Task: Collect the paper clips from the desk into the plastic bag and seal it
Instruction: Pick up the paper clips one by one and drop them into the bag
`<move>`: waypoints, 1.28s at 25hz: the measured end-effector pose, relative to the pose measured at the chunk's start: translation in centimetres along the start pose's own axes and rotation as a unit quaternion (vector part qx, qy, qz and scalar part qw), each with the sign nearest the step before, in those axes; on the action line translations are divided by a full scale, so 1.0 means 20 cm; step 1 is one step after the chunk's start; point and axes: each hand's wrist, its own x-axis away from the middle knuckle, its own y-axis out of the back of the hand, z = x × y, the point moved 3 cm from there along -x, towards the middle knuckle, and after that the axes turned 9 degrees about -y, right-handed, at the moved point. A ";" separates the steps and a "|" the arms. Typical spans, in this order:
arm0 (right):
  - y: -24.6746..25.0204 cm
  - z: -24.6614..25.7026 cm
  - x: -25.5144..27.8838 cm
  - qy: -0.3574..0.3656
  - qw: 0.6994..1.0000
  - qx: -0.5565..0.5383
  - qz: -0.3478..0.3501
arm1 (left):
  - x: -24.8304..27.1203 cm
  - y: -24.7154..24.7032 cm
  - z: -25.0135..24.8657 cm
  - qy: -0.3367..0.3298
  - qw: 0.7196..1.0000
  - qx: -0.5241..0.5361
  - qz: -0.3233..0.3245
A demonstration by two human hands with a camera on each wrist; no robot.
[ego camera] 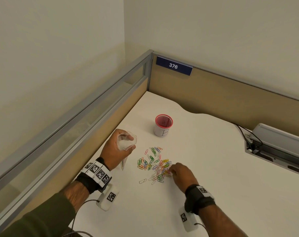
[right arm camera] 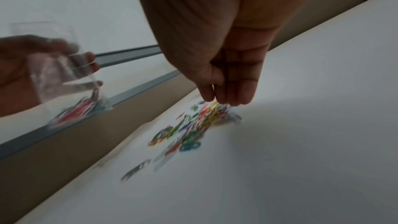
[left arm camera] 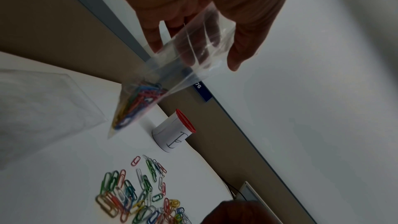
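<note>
Several coloured paper clips (ego camera: 154, 165) (left arm camera: 137, 193) (right arm camera: 189, 129) lie scattered on the white desk (ego camera: 205, 168). My left hand (ego camera: 118, 147) (left arm camera: 206, 28) holds a clear plastic bag (ego camera: 126, 142) (left arm camera: 172, 74) (right arm camera: 64, 77) by its open mouth above the desk, left of the pile. Several clips sit in the bag's bottom corner (left arm camera: 135, 105). My right hand (ego camera: 177, 171) (right arm camera: 226, 98) reaches down at the pile's right edge, its fingertips bunched together on a few clips.
A red mesh cup (ego camera: 163, 125) (left arm camera: 174, 130) wrapped in white paper marked "B" stands behind the pile. Partition walls (ego camera: 213, 93) close the desk's back and left. A cable box (ego camera: 279, 144) sits at the right. A blue "376" label (ego camera: 173, 65) hangs on the partition.
</note>
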 end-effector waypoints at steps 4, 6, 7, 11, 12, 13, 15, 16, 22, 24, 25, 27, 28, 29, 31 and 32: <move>0.05 -0.04 -0.08 -0.041 0.999 0.011 0.032 | -0.01 0.01 0.00 -0.006 1.000 -0.002 0.001; 0.02 -0.03 -0.09 -0.034 0.995 0.054 0.083 | -0.02 0.02 0.00 -0.006 1.000 -0.003 0.000; 0.01 -0.01 -0.09 -0.022 0.993 0.075 0.086 | -0.03 0.02 0.00 -0.005 1.000 -0.004 -0.002; -0.07 0.07 -0.09 0.020 0.991 0.129 0.040 | -0.04 0.02 0.01 -0.003 1.000 -0.002 -0.006; -0.08 0.08 -0.09 0.023 0.990 0.139 0.032 | -0.04 0.02 0.02 -0.003 1.000 -0.003 -0.006; -0.09 0.10 -0.09 0.027 0.988 0.149 0.025 | -0.04 0.01 0.02 -0.001 1.000 -0.005 -0.006; -0.10 0.11 -0.11 0.029 0.987 0.158 0.012 | -0.05 -0.01 0.01 0.003 1.000 -0.007 -0.004; -0.10 0.11 -0.11 0.026 0.987 0.156 0.008 | -0.05 -0.01 0.01 0.004 1.000 -0.007 -0.003; -0.03 0.07 -0.15 -0.040 0.997 0.064 -0.001 | -0.08 -0.05 0.03 0.012 1.000 -0.005 0.002; 0.05 0.07 -0.14 -0.054 0.998 0.002 -0.018 | -0.09 -0.06 0.03 0.012 1.000 -0.005 0.008; 0.10 0.07 -0.13 -0.053 0.998 -0.032 -0.027 | -0.09 -0.07 0.03 0.013 1.000 -0.004 0.009; 0.21 0.11 -0.09 -0.055 0.991 -0.116 -0.042 | -0.10 -0.09 0.04 0.010 1.000 -0.004 0.011; 0.28 0.14 -0.07 -0.056 0.985 -0.158 -0.046 | -0.11 -0.10 0.04 0.007 1.000 -0.003 0.012; 0.35 0.18 -0.05 -0.049 0.979 -0.192 -0.052 | -0.12 -0.11 0.04 0.006 1.000 -0.002 0.012; 0.49 0.30 0.00 -0.014 0.970 -0.233 -0.062 | -0.13 -0.14 0.06 0.008 1.000 -0.001 0.019; 0.55 0.38 0.02 0.009 0.967 -0.245 -0.065 | -0.13 -0.15 0.06 0.010 1.000 -0.002 0.026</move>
